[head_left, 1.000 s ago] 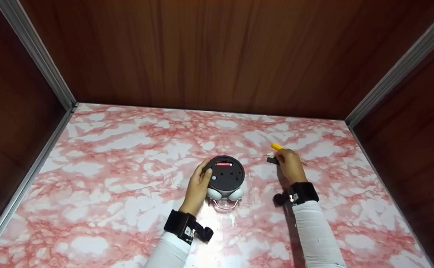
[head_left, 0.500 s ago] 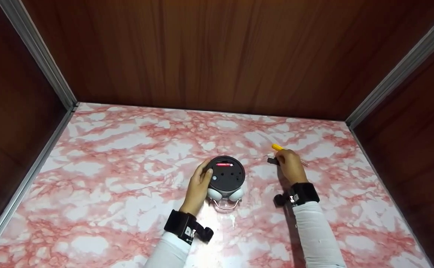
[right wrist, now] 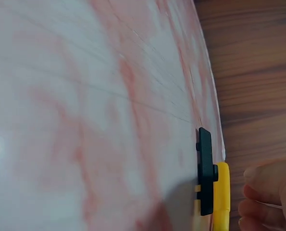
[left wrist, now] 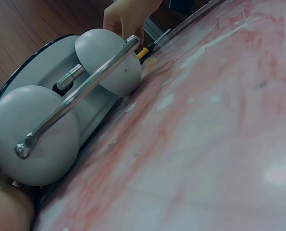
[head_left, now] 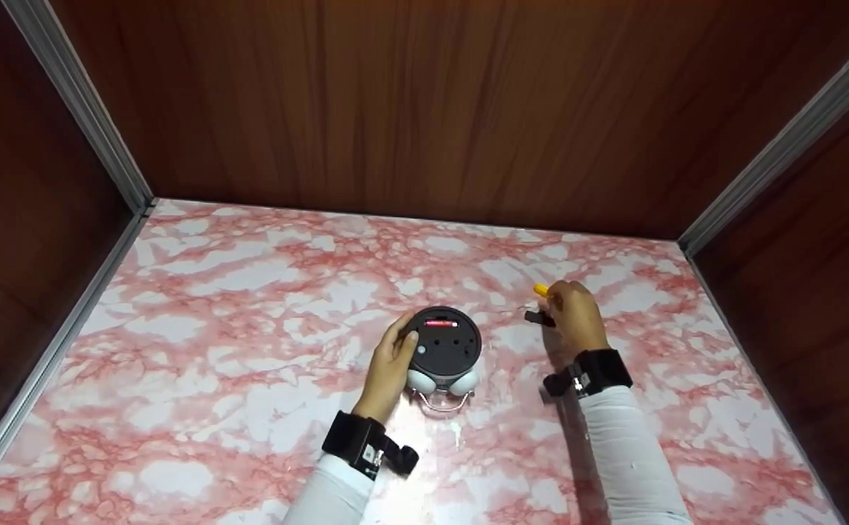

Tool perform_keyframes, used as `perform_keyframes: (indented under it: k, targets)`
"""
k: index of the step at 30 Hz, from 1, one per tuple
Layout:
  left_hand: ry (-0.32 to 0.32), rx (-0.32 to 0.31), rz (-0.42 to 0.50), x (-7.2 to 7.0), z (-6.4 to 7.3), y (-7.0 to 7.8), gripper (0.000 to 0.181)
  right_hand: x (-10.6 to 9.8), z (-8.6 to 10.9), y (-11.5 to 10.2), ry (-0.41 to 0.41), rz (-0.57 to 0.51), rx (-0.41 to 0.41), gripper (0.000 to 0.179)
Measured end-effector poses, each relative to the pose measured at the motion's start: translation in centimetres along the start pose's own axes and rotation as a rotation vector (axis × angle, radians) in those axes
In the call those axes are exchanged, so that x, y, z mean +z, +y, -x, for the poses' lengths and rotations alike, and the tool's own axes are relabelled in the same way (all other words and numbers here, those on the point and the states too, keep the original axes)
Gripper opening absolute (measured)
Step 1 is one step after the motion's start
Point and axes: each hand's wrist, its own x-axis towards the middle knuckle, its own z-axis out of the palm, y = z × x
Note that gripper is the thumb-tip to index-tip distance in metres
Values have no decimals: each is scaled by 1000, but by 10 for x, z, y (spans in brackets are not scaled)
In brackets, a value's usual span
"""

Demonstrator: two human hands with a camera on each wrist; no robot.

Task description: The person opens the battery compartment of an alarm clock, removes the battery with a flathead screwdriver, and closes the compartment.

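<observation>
In the head view, my left hand [head_left: 386, 368] grips the rim of a round twin-bell alarm clock [head_left: 444, 357], lying with its dark back facing up. A red battery [head_left: 441, 323] shows in its slot. The left wrist view has the two white bells [left wrist: 34, 134] and the metal handle [left wrist: 85, 91] close up. To the right, my right hand [head_left: 576, 313] bends its fingers just over a yellow-handled screwdriver [head_left: 541, 290] and a small black battery cover [head_left: 538, 318]. In the right wrist view its fingertips [right wrist: 251, 175] stand apart from the yellow handle; I cannot tell whether they pinch something small.
The tabletop [head_left: 235, 350] has a red and white marble pattern. Dark wood-grain panels [head_left: 395, 109] rise at the back and both sides, with grey metal strips [head_left: 81, 102] at the corners. Each wrist wears a black camera band [head_left: 603, 370].
My right hand was low by the black cover and has shifted a little right and away from me. My left hand keeps its grip on the alarm clock.
</observation>
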Motion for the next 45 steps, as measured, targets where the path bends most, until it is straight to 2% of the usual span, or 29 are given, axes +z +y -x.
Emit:
perform_keyframes:
  k: [9,17,20,27,34,41,45]
  targets:
    - [9,-13,-29,0,0,0,48,0,-17,6,-27,74,-97,19]
    - [8,-19,-4,-1,-1,-1,48,3,-26,6,-176,128,-71,35]
    - [1,-20,5,-1,0,-2,48,6,-26,6,-203,139,-71,37]
    - [5,-17,7,-1,0,-1,49,12,-27,6,-184,147,-162,42]
    - [2,-22,5,0,-1,-1,48,11,-28,8,-195,128,-151,28]
    - [6,-24,7,0,-2,1,49,12,-28,13,-161,121,-148,22]
    - [8,-27,5,-1,-1,0,49,13,-26,16,-143,152,-141,27]
